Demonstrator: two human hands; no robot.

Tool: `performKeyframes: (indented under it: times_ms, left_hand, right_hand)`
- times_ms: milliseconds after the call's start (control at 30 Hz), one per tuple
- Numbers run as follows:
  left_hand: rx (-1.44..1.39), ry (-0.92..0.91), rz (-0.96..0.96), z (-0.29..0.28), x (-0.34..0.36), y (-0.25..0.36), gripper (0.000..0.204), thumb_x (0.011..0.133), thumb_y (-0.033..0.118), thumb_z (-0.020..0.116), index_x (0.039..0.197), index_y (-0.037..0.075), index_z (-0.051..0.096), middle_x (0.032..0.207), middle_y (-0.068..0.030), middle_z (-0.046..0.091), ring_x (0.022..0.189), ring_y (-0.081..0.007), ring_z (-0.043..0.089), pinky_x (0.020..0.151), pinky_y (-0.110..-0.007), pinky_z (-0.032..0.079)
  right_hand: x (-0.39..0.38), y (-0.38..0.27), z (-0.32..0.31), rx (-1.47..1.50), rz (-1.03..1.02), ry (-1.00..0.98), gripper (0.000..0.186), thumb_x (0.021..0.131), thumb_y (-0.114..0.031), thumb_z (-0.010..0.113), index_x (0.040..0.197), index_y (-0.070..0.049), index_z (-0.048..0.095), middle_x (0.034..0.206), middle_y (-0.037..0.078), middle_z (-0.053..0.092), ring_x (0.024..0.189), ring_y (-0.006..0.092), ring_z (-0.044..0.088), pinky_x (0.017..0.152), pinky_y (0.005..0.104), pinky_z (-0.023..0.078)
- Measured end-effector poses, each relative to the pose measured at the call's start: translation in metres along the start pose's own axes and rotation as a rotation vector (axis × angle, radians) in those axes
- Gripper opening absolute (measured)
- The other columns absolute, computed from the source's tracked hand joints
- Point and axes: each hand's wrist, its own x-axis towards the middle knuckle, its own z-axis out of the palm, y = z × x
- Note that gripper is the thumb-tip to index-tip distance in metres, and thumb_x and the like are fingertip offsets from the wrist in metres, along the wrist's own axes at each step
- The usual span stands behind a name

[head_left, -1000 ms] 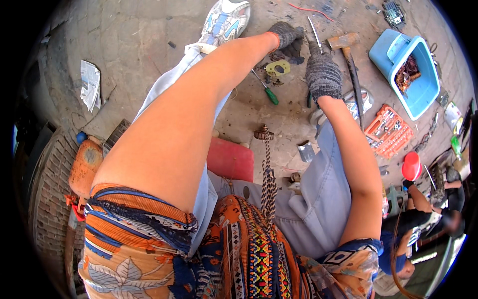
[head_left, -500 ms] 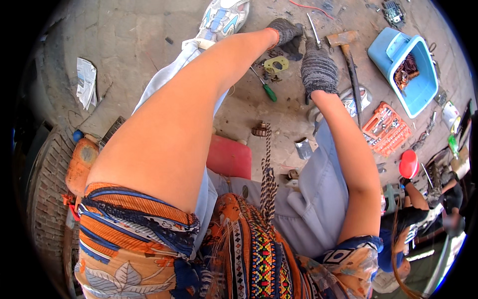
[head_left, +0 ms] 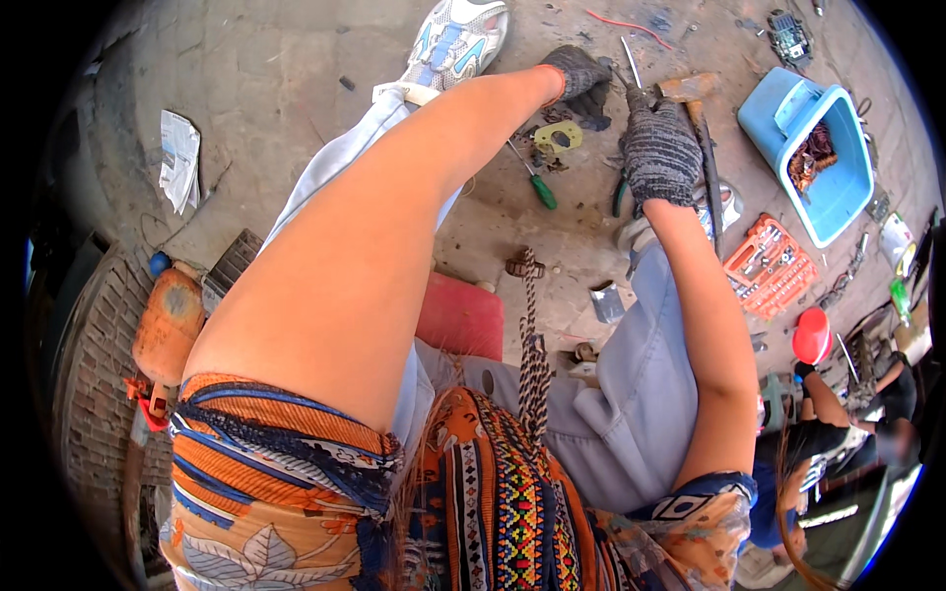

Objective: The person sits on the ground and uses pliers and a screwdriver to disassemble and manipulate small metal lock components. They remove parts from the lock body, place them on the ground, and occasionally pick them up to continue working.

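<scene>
Right hand [head_left: 663, 153] curled round green-handled tool [head_left: 619, 194], left hand's [head_left: 581, 79] grip can't be told — a slip could rap knuckles on adjacent hammer [head_left: 710, 165].

1 blue bin [head_left: 761, 113]. Left of bin: 2 gloved hands [head_left: 662, 153], 1 hammer [head_left: 688, 87], 1 metal rod [head_left: 631, 63], 1 green screwdriver [head_left: 543, 191], 1 yellow plate [head_left: 545, 136], 2 shoes [head_left: 455, 44]. Near side: 1 orange socket set [head_left: 774, 266].
</scene>
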Motion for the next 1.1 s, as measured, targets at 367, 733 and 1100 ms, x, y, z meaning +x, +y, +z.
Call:
performKeyframes:
  times_ms: [367, 733, 1100]
  left_hand:
    - [0.039, -0.025, 0.058, 0.005, 0.013, -0.004, 0.032, 0.087, 0.026, 0.058, 0.085, -0.005, 0.066, 0.078, -0.0165, 0.068, 0.063, -0.0281, 0.067, 0.059, -0.037, 0.056]
    - [0.232, 0.145, 0.169, 0.002, 0.029, -0.018, 0.036, 0.081, 0.034, 0.062, 0.092, 0.001, 0.071, 0.089, -0.0132, 0.070, 0.077, -0.0243, 0.067, 0.075, -0.035, 0.051]
    - [0.446, 0.127, 0.200, 0.004, 0.064, -0.031, 0.046, 0.084, 0.041, 0.056, 0.106, 0.002, 0.066, 0.100, -0.0147, 0.068, 0.087, -0.0257, 0.066, 0.081, -0.034, 0.049]
  right_hand:
    - [0.005, -0.020, -0.007, -0.038, 0.080, -0.071, 0.025, 0.088, -0.011, 0.048, 0.110, -0.002, 0.056, 0.094, 0.020, 0.060, 0.083, 0.0328, 0.064, 0.066, 0.0418, 0.053]
    - [0.010, -0.030, -0.003, 0.096, 0.099, -0.093, 0.026, 0.087, -0.012, 0.045, 0.107, -0.005, 0.059, 0.090, 0.021, 0.064, 0.084, 0.0342, 0.064, 0.070, 0.0448, 0.051]
    - [0.013, -0.034, 0.004, 0.147, 0.233, -0.101, 0.024, 0.084, -0.011, 0.051, 0.102, 0.000, 0.061, 0.091, 0.022, 0.065, 0.089, 0.0323, 0.064, 0.074, 0.0424, 0.052]
